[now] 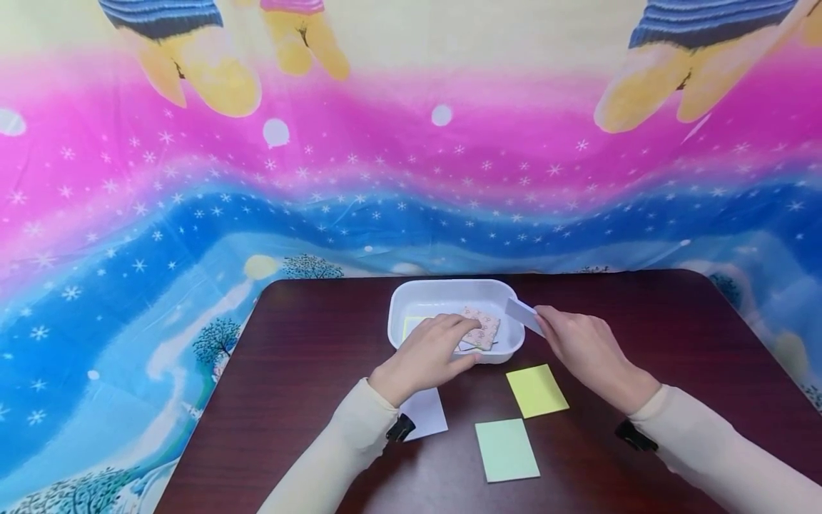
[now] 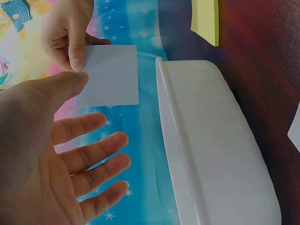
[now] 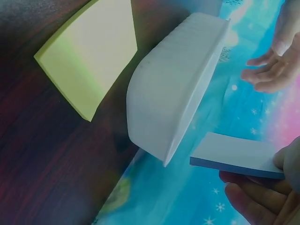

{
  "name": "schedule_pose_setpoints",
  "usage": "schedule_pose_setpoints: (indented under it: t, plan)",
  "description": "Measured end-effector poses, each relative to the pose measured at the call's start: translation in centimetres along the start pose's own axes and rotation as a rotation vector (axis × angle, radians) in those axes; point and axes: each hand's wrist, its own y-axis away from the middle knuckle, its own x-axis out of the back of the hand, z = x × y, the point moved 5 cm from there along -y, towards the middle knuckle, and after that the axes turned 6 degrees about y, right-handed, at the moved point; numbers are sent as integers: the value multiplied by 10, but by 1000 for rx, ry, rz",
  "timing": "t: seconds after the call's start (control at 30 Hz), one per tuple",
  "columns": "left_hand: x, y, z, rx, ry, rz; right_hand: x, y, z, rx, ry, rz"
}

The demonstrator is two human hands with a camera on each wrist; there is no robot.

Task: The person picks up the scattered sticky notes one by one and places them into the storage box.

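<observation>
The right hand (image 1: 594, 353) pinches a pale lavender square paper pad (image 1: 523, 314) at one end, likely leaving the rest clear, at the right rim of a white plastic tub (image 1: 452, 283). The left hand (image 1: 427, 357), fingers relaxed and unloaded, hangs above its near side. Nearer, a yellow square paper pad (image 1: 538, 391) lies on the dark-red desk (image 1: 308, 371).

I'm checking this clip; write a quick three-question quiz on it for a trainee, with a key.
1. Multiple choice: which hand holds the pale pad up in the air? A) left B) right C) both
2. True or false: the green pad lies inside the white tray.
3. Fill in: in the head view, the pad on the table closest to the green one is ____.

Key:
1. B, the right hand.
2. False; it lies on the table.
3. Yellow, the yellow pad.
</observation>
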Motion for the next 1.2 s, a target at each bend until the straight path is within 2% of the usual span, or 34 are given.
schedule_pose_setpoints:
  t: [0.47,0.67,1.2]
  plan:
    - [2,8,-13,57,18,8,-16,-11,-5,-22,-31,-29]
    - [5,9,-19,89,32,16,-23,-17,-10,-5,-19,-36]
    - [12,14,-30,91,28,41,-39,-34,-21,-12,-34,-93]
